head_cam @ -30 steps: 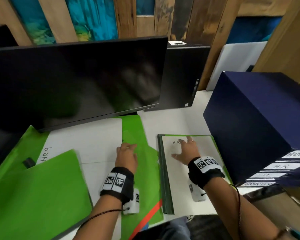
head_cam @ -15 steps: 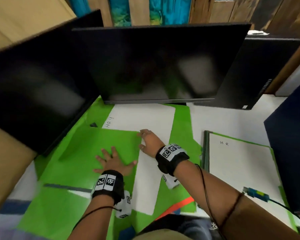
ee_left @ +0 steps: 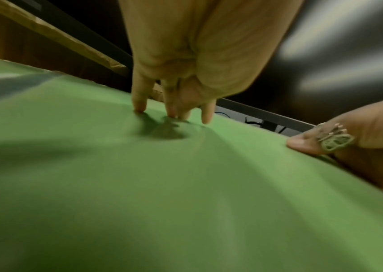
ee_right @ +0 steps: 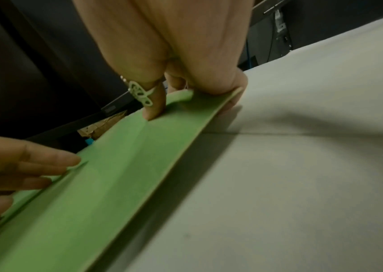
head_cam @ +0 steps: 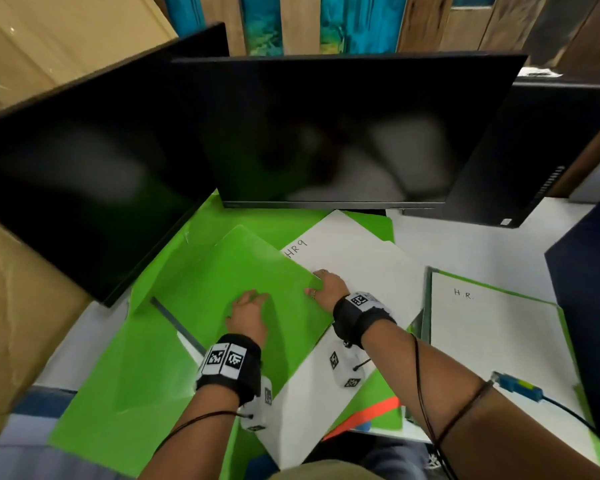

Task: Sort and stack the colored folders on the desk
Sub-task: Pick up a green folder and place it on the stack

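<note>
Two hands are seen on a green folder cover [head_cam: 222, 289] that is raised at a tilt above the desk [head_cam: 465, 237], in front of two dark monitors [head_cam: 326, 133]. The cover's right edge is pinched by the right hand [head_cam: 328, 287]: in the right wrist view the thumb is pressed on the green top face while the other fingers [ee_right: 232, 103] are curled under the edge, so the edge lies inside the grip, at the fingertips rather than deep in the palm. A ring [ee_right: 140, 94] is worn on that thumb. The left hand [head_cam: 248, 315] is laid on the cover's upper face, to the left of the right hand and apart from it; its fingers [ee_left: 139, 95] are held fairly straight with the tips pressed onto the green surface, nothing being clasped. Beneath the lifted cover a white sheet marked "HR9" [head_cam: 354, 271] is exposed, lying askew over more green folder material [head_cam: 118, 393] that is spread toward the desk's near edge. Well to the right, a second green folder [head_cam: 426, 306] is seen lying flat, topped by a white sheet marked "H.R." [head_cam: 492, 341], just beside a dark blue box [head_cam: 589, 306]. An orange strip [head_cam: 371, 414] is visible near the desk's front edge.
</note>
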Motion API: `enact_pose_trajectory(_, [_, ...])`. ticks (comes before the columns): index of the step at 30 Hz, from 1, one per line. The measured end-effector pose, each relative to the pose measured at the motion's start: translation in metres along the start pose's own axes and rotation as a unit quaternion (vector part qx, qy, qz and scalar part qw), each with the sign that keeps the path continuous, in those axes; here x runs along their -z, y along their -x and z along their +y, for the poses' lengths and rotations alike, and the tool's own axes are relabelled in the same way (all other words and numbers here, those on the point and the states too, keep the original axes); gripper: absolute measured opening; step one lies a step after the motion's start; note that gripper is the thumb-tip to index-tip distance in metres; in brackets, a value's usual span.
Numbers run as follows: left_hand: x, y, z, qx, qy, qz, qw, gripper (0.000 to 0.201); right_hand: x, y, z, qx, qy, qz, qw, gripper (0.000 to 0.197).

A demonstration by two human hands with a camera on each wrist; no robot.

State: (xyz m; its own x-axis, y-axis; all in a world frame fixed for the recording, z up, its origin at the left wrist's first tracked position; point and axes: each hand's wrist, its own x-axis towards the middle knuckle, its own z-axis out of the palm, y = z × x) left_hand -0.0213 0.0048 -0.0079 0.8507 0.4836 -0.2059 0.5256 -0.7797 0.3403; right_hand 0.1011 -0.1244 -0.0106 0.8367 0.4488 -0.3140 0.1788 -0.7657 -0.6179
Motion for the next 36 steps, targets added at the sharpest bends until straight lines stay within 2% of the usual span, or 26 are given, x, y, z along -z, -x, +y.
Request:
enact_pose_trajectory(2, [0.001, -0.003, -0.007, 0.047, 0.044, 0.069, 0.996, 0.066, 0.001, 0.0, 0.0, -0.004, -0.039, 0.016, 0.999, 0.049])
enact_pose_trajectory(4, [0.005, -0.002, -0.015, 0.132, 0.054, 0.114, 0.983, 0.059, 0.006, 0.0, -0.001, -0.002, -0.075, 0.02, 0.997, 0.051])
enact_pose_trajectory(5, [0.008, -0.001, -0.02, 0.18, 0.056, 0.12, 0.975, 0.064, 0.009, 0.001, 0.0, -0.003, -0.102, 0.023, 0.995, 0.052])
enact_pose_trajectory(7, [0.017, 0.002, -0.029, 0.268, 0.115, 0.116, 0.95, 0.093, 0.017, 0.0, 0.003, -0.002, -0.185, 0.027, 0.982, 0.047])
enact_pose_trajectory(8, [0.021, 0.002, -0.032, 0.292, 0.16, 0.115, 0.936, 0.106, 0.02, 0.001, 0.004, 0.0, -0.239, 0.03, 0.971, 0.041])
enact_pose_trajectory(10, [0.027, 0.001, -0.033, 0.296, 0.213, 0.117, 0.924, 0.118, 0.025, 0.005, 0.005, 0.003, -0.317, 0.033, 0.948, 0.032])
enact_pose_trajectory(15, [0.038, -0.008, -0.009, 0.21, 0.245, 0.177, 0.93, 0.109, 0.043, 0.011, 0.012, 0.012, -0.346, 0.069, 0.936, 0.025])
enact_pose_trajectory(18, [0.042, -0.014, 0.012, 0.131, 0.315, 0.177, 0.923, 0.086, 0.063, 0.018, 0.03, -0.007, -0.336, 0.125, 0.934, 0.026])
enact_pose_trajectory(20, [0.037, -0.016, 0.029, 0.075, 0.29, 0.147, 0.943, 0.07, 0.077, 0.03, 0.048, -0.025, -0.308, 0.178, 0.934, 0.034])
enact_pose_trajectory(23, [0.022, -0.016, 0.052, -0.002, 0.273, 0.094, 0.957, 0.063, 0.09, 0.053, 0.064, -0.06, -0.26, 0.232, 0.935, 0.061])
enact_pose_trajectory(26, [0.002, -0.011, 0.084, -0.067, 0.286, 0.031, 0.955, 0.063, 0.103, 0.078, 0.088, -0.161, -0.105, 0.282, 0.94, 0.09])
enact_pose_trajectory(30, [-0.014, 0.003, 0.133, -0.14, 0.269, -0.038, 0.952, 0.06, 0.124, 0.105, 0.125, -0.297, 0.037, 0.272, 0.915, 0.091])
enact_pose_trajectory(36, [-0.049, 0.021, 0.189, -0.224, 0.149, -0.133, 0.954, 0.054, 0.146, 0.139, 0.176, -0.396, 0.045, 0.246, 0.884, 0.083])
